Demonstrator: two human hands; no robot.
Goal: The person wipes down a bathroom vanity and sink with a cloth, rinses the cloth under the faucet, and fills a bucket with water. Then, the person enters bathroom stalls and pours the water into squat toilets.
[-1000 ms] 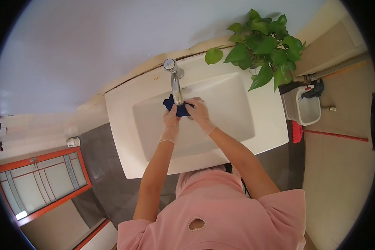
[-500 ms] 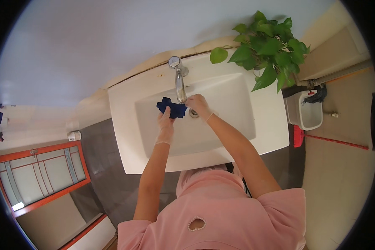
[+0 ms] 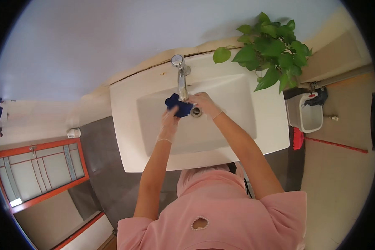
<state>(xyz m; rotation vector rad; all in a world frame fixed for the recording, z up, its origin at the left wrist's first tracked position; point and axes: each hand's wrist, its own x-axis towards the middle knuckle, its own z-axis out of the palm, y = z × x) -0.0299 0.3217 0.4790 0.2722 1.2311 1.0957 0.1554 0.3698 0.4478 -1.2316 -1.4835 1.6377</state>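
Note:
My left hand point(image 3: 171, 118), in a thin clear glove, grips a dark blue cloth point(image 3: 181, 107) with the thumb on top. The cloth hangs over the white sink basin point(image 3: 233, 121), just below the spout of the chrome tap point(image 3: 182, 83). My right hand point(image 3: 203, 102), gloved the same way, is beside the spout tip at the cloth's right edge. Its fingers are bent together, and what they hold, if anything, is hidden. The round metal drain point(image 3: 196, 112) shows between the cloth and my right wrist. Whether water runs I cannot make out.
A leafy green plant point(image 3: 275, 52) overhangs the sink's far right corner. Right of the sink are a white bucket point(image 3: 311, 116) with a dark mop head and a red broom point(image 3: 298, 137). An orange-framed glass door point(image 3: 41, 173) stands at the left.
My left hand has brought the blue cloth a little to the right, under the spout and closer to my right hand. The right hand has shifted slightly right.

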